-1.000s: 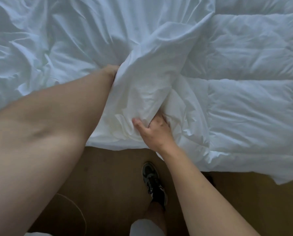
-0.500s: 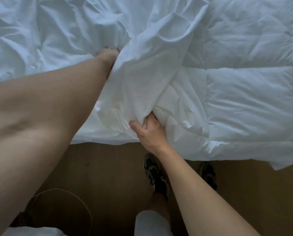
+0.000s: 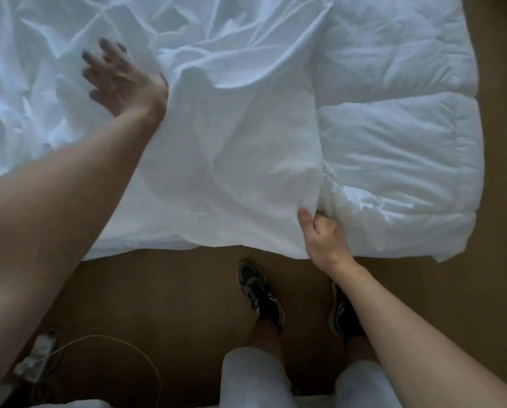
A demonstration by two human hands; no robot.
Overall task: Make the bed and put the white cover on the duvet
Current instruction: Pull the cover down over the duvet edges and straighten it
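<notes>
**White cover over part of the duvet, right hand on its edge**

- White cover (image 3: 231,142): crumpled, spread over the left and middle of the bed. One raised fold runs from the top centre down to the near edge.
- Duvet (image 3: 393,136): the quilted part lies bare on the right, flat, with its near edge hanging just over the bedside. The cover's fold overlaps its left side.
- Right hand (image 3: 322,234): at the near edge, where cover meets duvet. It pinches the cover's edge, thumb on top and fingers curled under the fabric.
- Left hand (image 3: 119,81): fingers spread, palm down over the wrinkled cover at upper left, wrist against the raised fold. It is motion-blurred, so I cannot tell if the palm touches the fabric.
- Floor (image 3: 172,304): brown. The person stands close to the bed in light shorts and dark shoes (image 3: 258,293); the other shoe is partly hidden behind the right forearm.
- Thin white cable (image 3: 122,346): loops on the floor at lower left.
</notes>
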